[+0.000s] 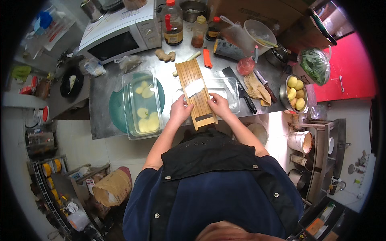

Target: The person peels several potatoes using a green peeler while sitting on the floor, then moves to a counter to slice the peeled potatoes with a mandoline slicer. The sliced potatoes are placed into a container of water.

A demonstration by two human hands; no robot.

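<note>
A wooden mandoline slicer (pixel 200 104) with a shiny metal blade plate slants over a clear plastic tray (pixel 230 93). My left hand (pixel 181 110) grips its left edge and my right hand (pixel 219 105) its right edge. Left of it, a clear plastic container (pixel 128 111) holds several peeled potatoes (pixel 149 124); it overlaps a round green board (pixel 116 110). Right of the tray lie a cleaver (pixel 238 86), a knife (pixel 266 82) and a tan cloth (pixel 255 87). A metal bowl (pixel 285 101) of potatoes stands near the table's right end.
A white microwave (pixel 120 36) stands at the back left, with ginger (pixel 165 55) before it. Sauce bottles (pixel 173 27), a large winter melon piece (pixel 229 49), an orange-red tool (pixel 207 58) and a pink spray bottle (pixel 245 66) lie or stand farther back. The steel table's front edge (pixel 113 134) is close to me.
</note>
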